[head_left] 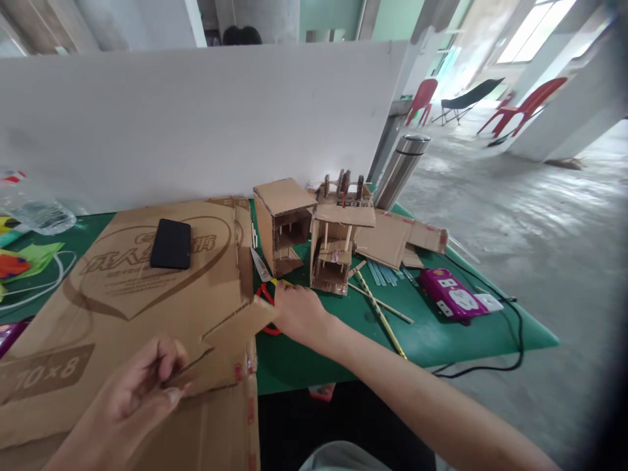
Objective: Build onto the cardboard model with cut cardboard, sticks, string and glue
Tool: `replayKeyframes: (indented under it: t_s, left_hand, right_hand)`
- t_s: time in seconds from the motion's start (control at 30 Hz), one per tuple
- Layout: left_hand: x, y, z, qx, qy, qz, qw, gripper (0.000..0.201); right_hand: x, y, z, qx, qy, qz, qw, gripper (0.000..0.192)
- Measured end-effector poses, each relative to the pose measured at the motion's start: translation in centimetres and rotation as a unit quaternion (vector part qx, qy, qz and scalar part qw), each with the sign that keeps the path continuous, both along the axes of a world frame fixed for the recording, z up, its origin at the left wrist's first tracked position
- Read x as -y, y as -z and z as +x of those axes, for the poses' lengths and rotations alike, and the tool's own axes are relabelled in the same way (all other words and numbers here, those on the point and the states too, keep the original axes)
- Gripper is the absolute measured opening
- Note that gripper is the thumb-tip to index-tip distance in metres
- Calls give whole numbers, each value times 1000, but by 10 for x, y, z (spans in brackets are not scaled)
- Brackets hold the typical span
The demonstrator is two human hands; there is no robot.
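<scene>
My left hand (130,392) pinching cardboard flap (220,356) at table edge; my right hand (299,311) gripping scissors (265,288) at cut line. Risk: flap sags under loose pinch, blade wanders off line, tearing board
</scene>
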State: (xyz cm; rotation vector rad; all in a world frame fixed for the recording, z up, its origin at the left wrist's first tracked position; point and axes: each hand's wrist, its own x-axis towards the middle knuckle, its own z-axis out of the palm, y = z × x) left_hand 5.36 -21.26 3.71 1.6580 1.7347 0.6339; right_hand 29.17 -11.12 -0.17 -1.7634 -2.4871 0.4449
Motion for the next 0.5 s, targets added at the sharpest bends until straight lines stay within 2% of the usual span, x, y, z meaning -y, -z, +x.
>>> replayKeyframes:
  t_s: [0.1, 0.2, 0.4, 0.47, 0.5]
  left_hand:
    - [-10, -7, 10, 156, 1, -88, 984, 27]
    - [-19, -10, 24, 236, -20, -74, 969, 30]
    - [-31, -7, 47, 326, 58, -64, 941, 26]
    - [-34, -8, 54, 318, 65, -52, 944, 23]
    - [-34, -9, 58, 307, 66, -45, 948, 22]
  right_hand:
    - [-7, -5, 6, -15, -10, -41, 999, 32]
    - [-10, -6, 22, -43, 1, -75, 996, 38]
    - [6, 5, 68, -169, -15, -164, 972, 29]
    - [22, 6, 85, -231, -13, -204, 951, 25]
    - [32, 5, 94, -290, 6, -239, 927, 19]
